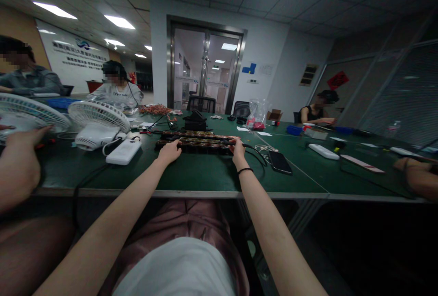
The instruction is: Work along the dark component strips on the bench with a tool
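A long, low bundle of gold-and-dark striped strips [201, 140] lies across the green table in front of me, with a black underside. At its left end, my left hand [169, 151] has its fingers curled onto the strips. My right hand [237, 150] is closed at the opposite end, thumb and fingers pinched together. A small dark piece shows beside those right fingertips, and a black cable [257, 153] runs off to the right of the hand. Exactly what the right fingers grip is hidden.
A white power bank [123, 152] and white fan [99, 125] stand left. A black phone [279, 162] and white cord [265, 150] lie right. Behind the strips are a black box [195, 122], copper-coloured wires [155, 109] and plastic bags [257, 113]. Other people sit around; a neighbour's hand [23, 154] is at left.
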`<action>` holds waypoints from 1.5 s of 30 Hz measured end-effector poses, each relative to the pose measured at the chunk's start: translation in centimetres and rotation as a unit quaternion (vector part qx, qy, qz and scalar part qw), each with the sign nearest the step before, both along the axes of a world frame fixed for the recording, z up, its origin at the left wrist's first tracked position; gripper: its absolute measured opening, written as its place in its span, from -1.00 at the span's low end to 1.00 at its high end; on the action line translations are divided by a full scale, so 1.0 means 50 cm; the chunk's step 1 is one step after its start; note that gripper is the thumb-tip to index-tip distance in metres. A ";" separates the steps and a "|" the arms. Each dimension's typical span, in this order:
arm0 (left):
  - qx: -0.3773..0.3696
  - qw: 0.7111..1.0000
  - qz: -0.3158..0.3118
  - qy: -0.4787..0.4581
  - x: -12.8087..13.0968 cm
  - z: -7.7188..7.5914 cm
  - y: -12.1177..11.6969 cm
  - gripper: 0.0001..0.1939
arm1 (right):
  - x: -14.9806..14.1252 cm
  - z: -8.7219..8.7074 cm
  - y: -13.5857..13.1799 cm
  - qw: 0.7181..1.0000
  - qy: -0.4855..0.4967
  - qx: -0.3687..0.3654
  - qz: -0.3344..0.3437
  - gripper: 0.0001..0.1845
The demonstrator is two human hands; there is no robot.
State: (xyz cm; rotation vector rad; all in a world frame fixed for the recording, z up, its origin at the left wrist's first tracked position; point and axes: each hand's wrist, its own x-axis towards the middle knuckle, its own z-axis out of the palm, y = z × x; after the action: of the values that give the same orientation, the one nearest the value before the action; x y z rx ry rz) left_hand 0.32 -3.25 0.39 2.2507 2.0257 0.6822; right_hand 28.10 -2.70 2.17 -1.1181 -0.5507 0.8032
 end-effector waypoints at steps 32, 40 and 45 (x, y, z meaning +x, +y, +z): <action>0.004 1.000 0.008 -0.023 0.004 0.007 -0.011 -0.66 | 0.000 0.001 0.001 1.000 0.014 0.004 0.006 -0.85; -0.012 1.000 0.003 -0.014 0.004 0.008 -0.008 -0.69 | 0.001 0.001 0.002 1.000 0.007 -0.002 0.003 -0.86; -0.005 1.000 0.004 -0.014 0.003 0.006 -0.005 -0.67 | 0.001 0.001 0.001 1.000 -0.007 -0.002 0.008 -0.84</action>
State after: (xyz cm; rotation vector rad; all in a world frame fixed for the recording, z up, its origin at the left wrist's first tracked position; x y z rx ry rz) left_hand 0.46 -3.49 0.70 2.2151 2.0217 0.6989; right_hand 28.15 -2.65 2.24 -1.1238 -0.5706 0.8110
